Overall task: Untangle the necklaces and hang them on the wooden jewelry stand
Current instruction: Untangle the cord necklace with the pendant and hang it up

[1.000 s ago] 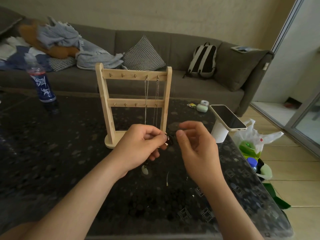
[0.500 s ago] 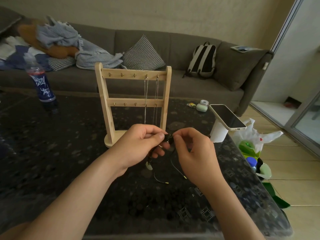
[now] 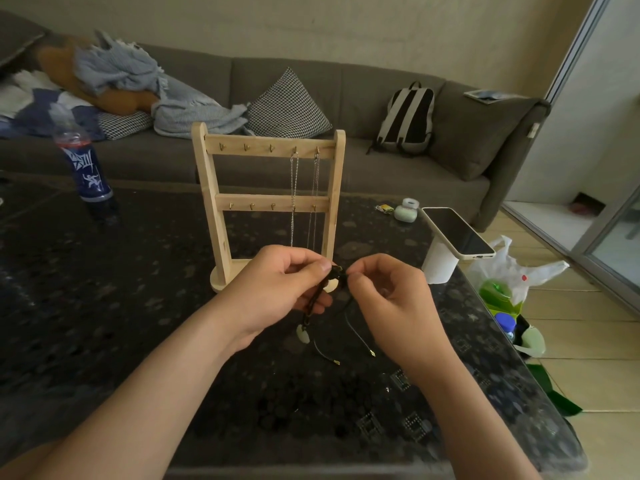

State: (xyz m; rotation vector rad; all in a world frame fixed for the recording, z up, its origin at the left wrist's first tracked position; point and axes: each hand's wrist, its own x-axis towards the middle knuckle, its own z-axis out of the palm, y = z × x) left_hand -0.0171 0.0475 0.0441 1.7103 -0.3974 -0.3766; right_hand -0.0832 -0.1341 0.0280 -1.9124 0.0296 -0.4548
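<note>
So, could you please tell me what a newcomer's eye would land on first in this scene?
First come the two hands at centre: the left hand and the right hand pinch a black cord necklace between them above the dark table. Just behind them is the wooden jewelry stand, with two silver chains hanging from its upper right hooks.

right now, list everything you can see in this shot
wooden jewelry stand: 1, pale wood, table centre
chain necklaces: 2, silver, hanging from stand's top bar
cord necklace: 1, black, pale pendant, between both hands
table: 1, dark speckled, foreground
bottle: 1, blue, table's far left
phone: 1, pale case, table's right
sofa: 1, grey, behind table
backpack: 1, black and grey, on sofa
left hand: 1, fingers pinch the cord
right hand: 1, fingers pinch the cord
</note>
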